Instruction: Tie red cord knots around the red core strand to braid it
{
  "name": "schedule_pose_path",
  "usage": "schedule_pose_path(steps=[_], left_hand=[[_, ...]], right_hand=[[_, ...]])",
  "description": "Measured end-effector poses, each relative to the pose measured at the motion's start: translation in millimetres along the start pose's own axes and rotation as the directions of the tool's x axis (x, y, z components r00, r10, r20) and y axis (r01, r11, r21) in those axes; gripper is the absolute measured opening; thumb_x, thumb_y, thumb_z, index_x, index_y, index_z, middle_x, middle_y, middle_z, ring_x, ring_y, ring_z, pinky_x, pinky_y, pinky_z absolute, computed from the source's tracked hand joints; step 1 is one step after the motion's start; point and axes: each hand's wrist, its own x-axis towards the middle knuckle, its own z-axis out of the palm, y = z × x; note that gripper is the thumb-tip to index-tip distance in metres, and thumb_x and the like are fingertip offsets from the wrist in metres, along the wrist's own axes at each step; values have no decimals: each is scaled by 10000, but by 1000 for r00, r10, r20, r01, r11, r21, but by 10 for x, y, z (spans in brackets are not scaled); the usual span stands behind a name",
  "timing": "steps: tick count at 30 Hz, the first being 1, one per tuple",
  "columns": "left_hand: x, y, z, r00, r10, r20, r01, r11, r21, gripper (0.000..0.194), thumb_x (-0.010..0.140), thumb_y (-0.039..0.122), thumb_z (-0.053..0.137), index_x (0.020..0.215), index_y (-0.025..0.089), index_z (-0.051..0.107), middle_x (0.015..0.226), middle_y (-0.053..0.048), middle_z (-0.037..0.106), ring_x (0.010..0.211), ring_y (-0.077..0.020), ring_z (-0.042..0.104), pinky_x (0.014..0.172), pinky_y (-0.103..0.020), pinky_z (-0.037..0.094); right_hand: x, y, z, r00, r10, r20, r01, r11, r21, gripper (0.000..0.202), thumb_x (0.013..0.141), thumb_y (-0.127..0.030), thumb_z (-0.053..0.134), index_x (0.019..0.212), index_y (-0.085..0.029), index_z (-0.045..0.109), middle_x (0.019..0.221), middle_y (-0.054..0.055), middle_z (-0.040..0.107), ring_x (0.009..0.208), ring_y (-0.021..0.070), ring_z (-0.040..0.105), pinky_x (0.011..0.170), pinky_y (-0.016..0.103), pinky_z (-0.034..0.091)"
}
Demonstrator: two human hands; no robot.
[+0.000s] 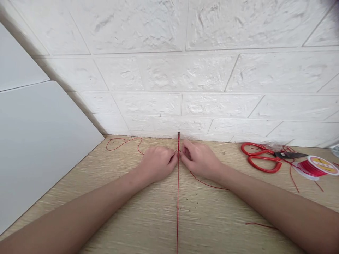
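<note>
A red cord [178,197] runs straight from a small dark fastening [178,133] at the wall's foot down past the bottom of the view. Its upper part is a short knotted stretch [178,143]. Just left of the cord, my left hand [160,160] pinches a thin red strand, whose loose loop [122,141] lies on the table behind it. My right hand [200,158] is on the other side, fingers curled and pinching a strand too; a red tail [206,184] trails from under it toward the forearm. The fingertips partly hide the strands close to the knots.
Red-handled scissors [265,158] lie at the right, beside a spool of red cord [315,167] and some clear plastic. A cut piece of cord [261,224] rests near my right forearm. White panels [47,141] stand at the left; a white brick-patterned wall [164,74] closes the back.
</note>
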Motion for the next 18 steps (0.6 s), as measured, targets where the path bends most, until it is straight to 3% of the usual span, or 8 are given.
schedule_pose_path(steps=[3, 8, 12, 18], left_hand=[[-4, 9, -12, 999, -2, -43, 1, 1000, -13, 332, 960, 339, 437, 750, 190, 648, 785, -54, 706, 685, -195, 611, 574, -324, 317], [0, 12, -19, 992, 54, -114, -56, 998, -14, 206, 893, 271, 518, 734, 181, 612, 814, -61, 673, 756, -197, 593, 688, -335, 394], [3, 5, -3, 991, 76, -111, -78, 997, -17, 247, 903, 264, 506, 706, 179, 628, 764, -51, 665, 733, -194, 590, 691, -342, 388], [3, 0, 10, 993, 87, -84, -89, 996, -16, 329, 948, 280, 450, 714, 182, 661, 720, -41, 666, 696, -189, 594, 682, -348, 367]], right_hand=[[-8, -10, -17, 999, -52, 15, 51, 997, 63, 41, 904, -225, 502, 924, -212, 469, 738, -14, 621, 643, 156, 517, 580, 282, 274], [-1, -12, -20, 994, -99, 36, 98, 995, 23, 20, 860, -185, 512, 848, -201, 512, 752, 11, 635, 665, 164, 519, 600, 289, 286], [0, -10, -20, 998, -64, 15, 64, 997, 33, 70, 870, -200, 523, 819, -192, 570, 718, 6, 632, 623, 150, 495, 582, 286, 275], [7, -26, -33, 999, -20, -34, 22, 998, 59, 192, 894, -182, 500, 934, -184, 688, 781, 19, 656, 702, 161, 552, 630, 280, 328]])
